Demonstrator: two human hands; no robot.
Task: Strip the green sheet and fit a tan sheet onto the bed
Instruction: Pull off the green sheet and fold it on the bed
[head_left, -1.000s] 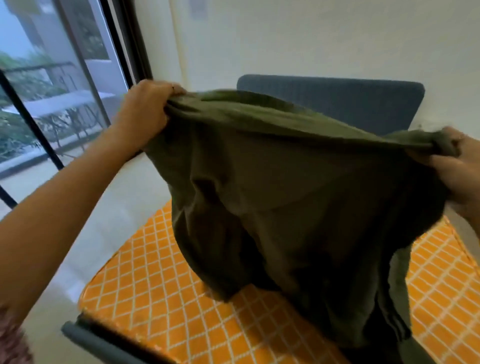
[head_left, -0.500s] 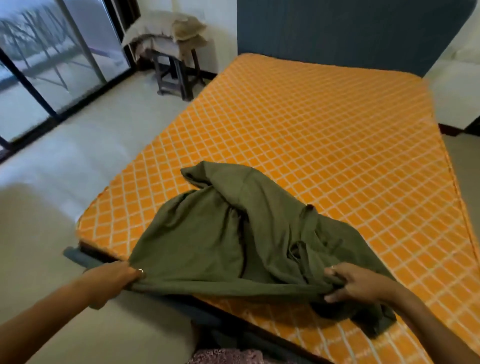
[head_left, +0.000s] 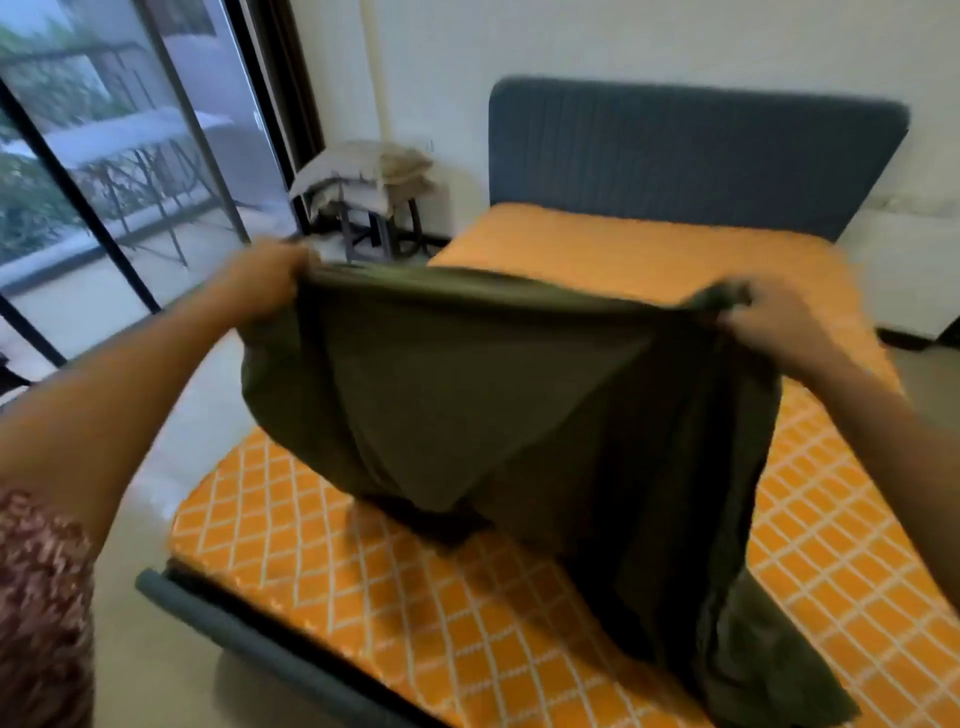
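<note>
Green sheet (head_left: 519, 405) gripped by L hand (head_left: 265, 283) & R hand (head_left: 769, 322), arms outstretched.

No text, label, brand, number or sign can be read anywhere in the view.

White wall (head_left: 623, 41), glass doors (head_left: 104, 156), stool (head_left: 379, 228), pale floor (head_left: 145, 649).
</note>
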